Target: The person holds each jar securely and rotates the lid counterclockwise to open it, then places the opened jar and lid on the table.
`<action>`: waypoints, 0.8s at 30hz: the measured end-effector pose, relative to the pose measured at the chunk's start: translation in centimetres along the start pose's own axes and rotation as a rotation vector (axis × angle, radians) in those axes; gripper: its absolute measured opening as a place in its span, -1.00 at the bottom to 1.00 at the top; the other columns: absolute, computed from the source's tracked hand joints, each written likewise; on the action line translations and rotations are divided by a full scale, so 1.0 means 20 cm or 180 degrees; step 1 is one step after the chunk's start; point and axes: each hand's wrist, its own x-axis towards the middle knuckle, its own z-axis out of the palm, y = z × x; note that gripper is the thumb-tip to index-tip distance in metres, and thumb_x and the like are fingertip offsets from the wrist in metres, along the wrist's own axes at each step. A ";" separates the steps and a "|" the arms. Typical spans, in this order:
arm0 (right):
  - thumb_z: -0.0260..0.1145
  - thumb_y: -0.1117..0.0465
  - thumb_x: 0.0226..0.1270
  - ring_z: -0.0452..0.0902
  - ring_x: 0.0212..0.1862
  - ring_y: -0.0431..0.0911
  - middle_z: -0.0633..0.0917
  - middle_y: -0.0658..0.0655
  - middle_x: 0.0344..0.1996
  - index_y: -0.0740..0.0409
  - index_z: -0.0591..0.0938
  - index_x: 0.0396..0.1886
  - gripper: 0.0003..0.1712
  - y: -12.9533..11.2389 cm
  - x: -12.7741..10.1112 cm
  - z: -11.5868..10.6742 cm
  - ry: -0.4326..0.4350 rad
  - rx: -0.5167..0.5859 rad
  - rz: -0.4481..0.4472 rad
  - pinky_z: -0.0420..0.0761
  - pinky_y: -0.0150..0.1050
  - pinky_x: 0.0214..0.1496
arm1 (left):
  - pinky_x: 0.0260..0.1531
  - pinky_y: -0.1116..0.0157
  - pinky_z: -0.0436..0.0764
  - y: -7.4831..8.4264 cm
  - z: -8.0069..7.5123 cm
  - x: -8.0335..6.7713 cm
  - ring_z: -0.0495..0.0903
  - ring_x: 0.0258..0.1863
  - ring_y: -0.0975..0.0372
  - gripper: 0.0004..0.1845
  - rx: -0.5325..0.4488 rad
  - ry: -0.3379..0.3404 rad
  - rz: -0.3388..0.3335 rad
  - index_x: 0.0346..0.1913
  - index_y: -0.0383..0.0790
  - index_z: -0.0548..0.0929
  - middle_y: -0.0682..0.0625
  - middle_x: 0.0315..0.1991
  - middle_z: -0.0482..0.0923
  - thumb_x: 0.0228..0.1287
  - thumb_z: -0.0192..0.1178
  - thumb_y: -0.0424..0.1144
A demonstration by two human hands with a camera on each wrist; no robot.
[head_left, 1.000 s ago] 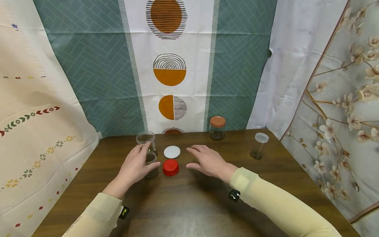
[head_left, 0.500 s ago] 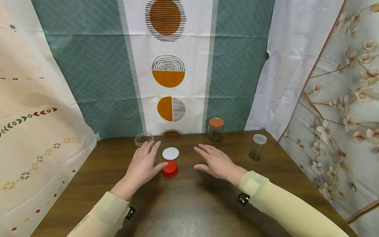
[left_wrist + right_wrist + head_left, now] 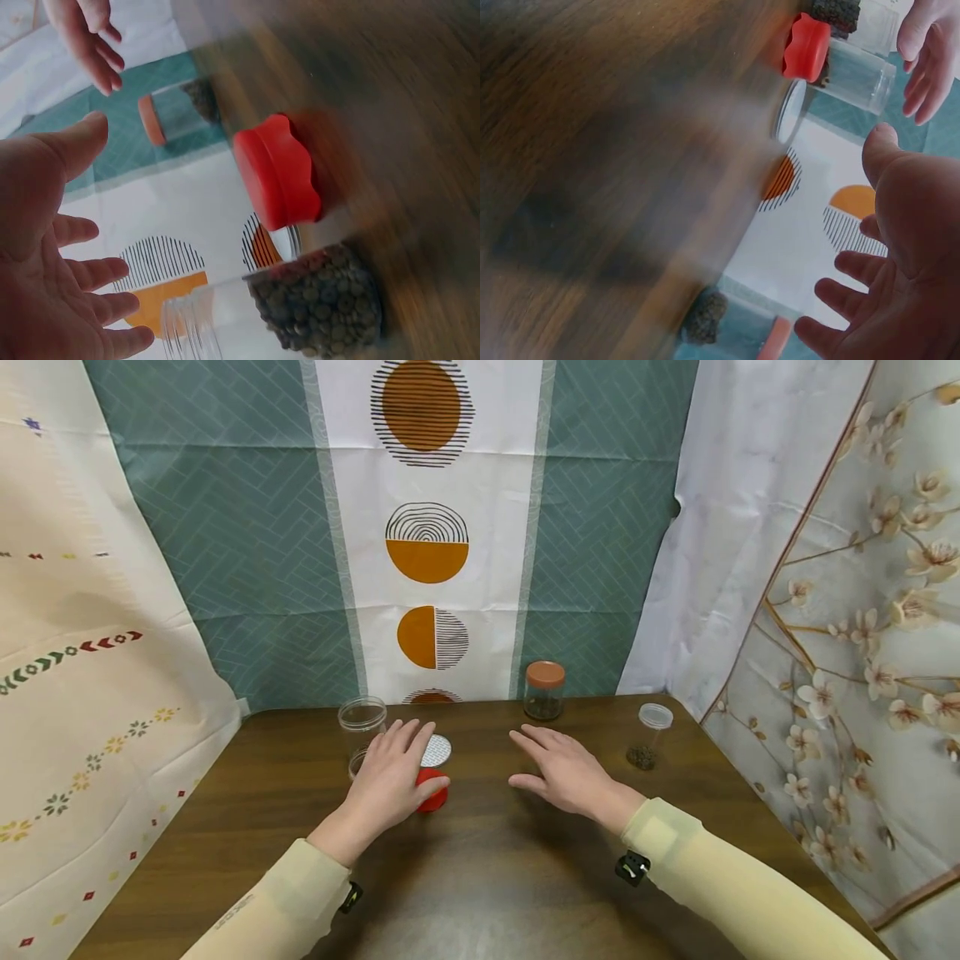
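My left hand (image 3: 386,777) hovers with fingers spread, hiding part of a red lid (image 3: 437,797) from the head view. Behind it stands an uncovered clear jar (image 3: 362,720); a second clear jar is mostly hidden by the hand. In the left wrist view, a clear jar (image 3: 315,304) holds dark lentil-like pieces, close to the scalloped red lid (image 3: 274,176). A white patterned disc (image 3: 438,750) lies behind the red lid. My right hand (image 3: 573,781) is held over the table further right, fingers loose and holding nothing.
At the back, a clear jar with an orange-brown lid (image 3: 544,692) stands near the curtain. A smaller clear-lidded jar (image 3: 648,737) with dark contents stands at the right. Patterned cloths surround the brown wooden table (image 3: 480,877).
My left hand has moved right, from over the front jar to partly over the red lid. My right hand has also drifted right. The jars and lids keep their places.
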 end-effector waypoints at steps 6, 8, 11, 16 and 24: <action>0.38 -0.27 0.59 0.28 0.64 0.29 0.35 0.32 0.66 0.14 0.34 0.74 -0.04 0.04 -0.03 0.00 0.0033 0.0010 0.0048 0.29 0.29 0.60 | 0.59 -0.30 0.14 0.05 0.02 0.04 0.18 0.66 -0.31 0.03 -0.0006 -0.0149 -0.0032 0.68 -0.28 0.34 -0.34 0.61 0.32 0.36 0.55 0.17; 0.39 -0.26 0.59 0.30 0.63 0.29 0.37 0.32 0.65 0.15 0.36 0.73 -0.05 0.05 -0.03 -0.01 0.0087 -0.0021 0.0018 0.32 0.29 0.59 | 0.59 -0.30 0.14 0.07 0.02 0.05 0.17 0.66 -0.30 0.02 -0.0011 -0.0164 -0.0026 0.68 -0.28 0.33 -0.34 0.62 0.31 0.37 0.55 0.17; 0.39 -0.25 0.59 0.34 0.61 0.30 0.39 0.33 0.64 0.17 0.38 0.71 -0.06 0.06 -0.04 -0.02 0.0159 -0.0066 -0.0011 0.35 0.30 0.57 | 0.59 -0.30 0.16 0.09 0.03 0.07 0.17 0.67 -0.30 0.01 -0.0017 -0.0166 0.0000 0.69 -0.27 0.33 -0.34 0.62 0.31 0.39 0.53 0.17; 0.39 -0.22 0.61 0.36 0.59 0.32 0.40 0.35 0.62 0.19 0.39 0.70 -0.09 0.09 -0.05 -0.04 0.0191 -0.0083 0.0041 0.37 0.30 0.55 | 0.57 -0.30 0.20 0.12 0.04 0.10 0.19 0.67 -0.28 -0.01 0.0014 -0.0165 0.0064 0.69 -0.25 0.33 -0.33 0.62 0.31 0.43 0.49 0.19; 0.38 -0.20 0.63 0.35 0.59 0.34 0.40 0.37 0.62 0.19 0.38 0.71 -0.10 0.15 -0.06 -0.06 0.0171 -0.0070 0.0181 0.38 0.33 0.54 | 0.56 -0.29 0.22 0.17 0.07 0.14 0.21 0.66 -0.26 -0.04 0.0034 -0.0125 0.0123 0.68 -0.24 0.35 -0.33 0.61 0.33 0.44 0.48 0.19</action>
